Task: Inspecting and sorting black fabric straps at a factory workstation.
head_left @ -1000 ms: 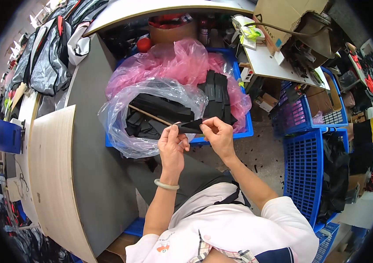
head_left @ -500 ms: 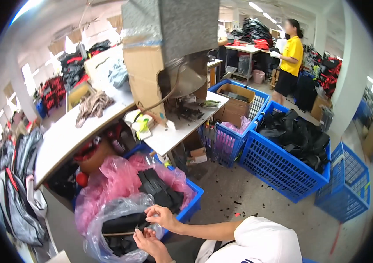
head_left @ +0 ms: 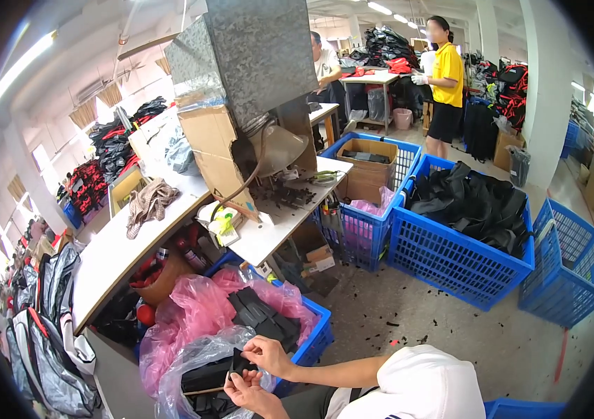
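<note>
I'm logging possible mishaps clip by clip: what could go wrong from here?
The small black piece pinched in the right hand, by the left hand, could slip and be hard to pick out among the dark pieces in the clear plastic bag. The bag's loose, crumpled film lies close to both hands and might snag.

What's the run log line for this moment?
left hand: holding black strip | right hand: holding same strip | below: clear plastic bag | nearby: pink plastic, blue crate

The floor (head_left: 450, 341) on my feed bears scraps (head_left: 392, 324) and a crate (head_left: 316, 343) holding a pink bag (head_left: 184, 315), a clear bag (head_left: 206, 347) and black strips (head_left: 258, 311).
</note>
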{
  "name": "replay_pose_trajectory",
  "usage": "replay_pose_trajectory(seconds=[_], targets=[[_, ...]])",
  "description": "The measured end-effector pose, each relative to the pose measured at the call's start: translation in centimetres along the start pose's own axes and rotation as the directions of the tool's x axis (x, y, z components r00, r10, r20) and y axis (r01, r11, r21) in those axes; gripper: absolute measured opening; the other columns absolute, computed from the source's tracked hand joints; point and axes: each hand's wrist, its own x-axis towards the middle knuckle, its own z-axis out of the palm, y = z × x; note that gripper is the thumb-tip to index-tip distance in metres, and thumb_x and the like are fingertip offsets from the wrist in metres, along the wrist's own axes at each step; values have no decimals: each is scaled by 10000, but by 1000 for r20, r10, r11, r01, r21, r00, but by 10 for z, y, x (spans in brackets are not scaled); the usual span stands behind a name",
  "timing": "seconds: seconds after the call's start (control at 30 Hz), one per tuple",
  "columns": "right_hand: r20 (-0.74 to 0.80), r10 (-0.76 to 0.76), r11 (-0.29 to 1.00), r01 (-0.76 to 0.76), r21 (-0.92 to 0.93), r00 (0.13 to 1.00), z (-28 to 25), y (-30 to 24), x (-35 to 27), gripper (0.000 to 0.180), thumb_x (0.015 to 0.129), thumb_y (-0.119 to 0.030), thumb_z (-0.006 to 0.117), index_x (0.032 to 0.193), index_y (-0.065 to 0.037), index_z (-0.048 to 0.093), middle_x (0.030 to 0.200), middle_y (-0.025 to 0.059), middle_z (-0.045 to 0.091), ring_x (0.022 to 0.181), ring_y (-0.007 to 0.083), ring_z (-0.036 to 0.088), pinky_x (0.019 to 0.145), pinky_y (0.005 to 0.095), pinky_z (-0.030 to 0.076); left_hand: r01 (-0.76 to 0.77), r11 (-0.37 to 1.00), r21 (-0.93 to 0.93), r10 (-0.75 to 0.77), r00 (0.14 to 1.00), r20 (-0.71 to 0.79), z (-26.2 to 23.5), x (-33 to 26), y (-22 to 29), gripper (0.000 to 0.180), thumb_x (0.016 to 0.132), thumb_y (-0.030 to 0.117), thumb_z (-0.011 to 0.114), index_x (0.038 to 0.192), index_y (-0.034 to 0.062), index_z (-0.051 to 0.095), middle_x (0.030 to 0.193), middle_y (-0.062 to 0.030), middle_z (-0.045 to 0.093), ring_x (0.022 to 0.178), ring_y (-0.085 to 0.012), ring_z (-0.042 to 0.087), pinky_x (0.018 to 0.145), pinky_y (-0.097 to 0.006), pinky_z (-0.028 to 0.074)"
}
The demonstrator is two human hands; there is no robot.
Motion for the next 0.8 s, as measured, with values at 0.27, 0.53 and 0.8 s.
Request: replay_pose_trajectory(seconds=[0.27, 0.53, 0.8], targets=[[237, 258, 818, -342, 463, 937, -17, 2, 9, 190, 781, -140, 696, 843, 26, 627, 895, 47, 642, 744, 89, 594, 671, 233, 488, -33, 999, 25, 32, 998, 50, 1, -2, 1, 216, 912, 206, 542, 1039, 41, 486, 708, -48, 550, 603, -101, 532, 501, -205, 443], [482, 292, 672, -535, 512, 826, -14, -2, 2, 188, 791, -137, 691, 915, -3, 648, 1006, 38, 615, 792, 82, 575, 720, 227, 473, -63, 995, 81, 53, 992, 114, 0, 16, 20, 259, 881, 295, 553, 1000, 65, 541, 742, -28, 548, 602, -94, 519, 555, -215, 433], [366, 78, 966, -162, 204, 927, 0, -17, -35, 259, 803, -235, 697, 913, -11, 628, 715, -3, 569, 627, 61, 517, 526, 214, 402, 110, 932, -344, -141, 988, -64, 1, 53, 30, 263, 871, 305, 589, 744, 90, 509, 667, -4, 516, 665, -138, 530, 824, -335, 452]])
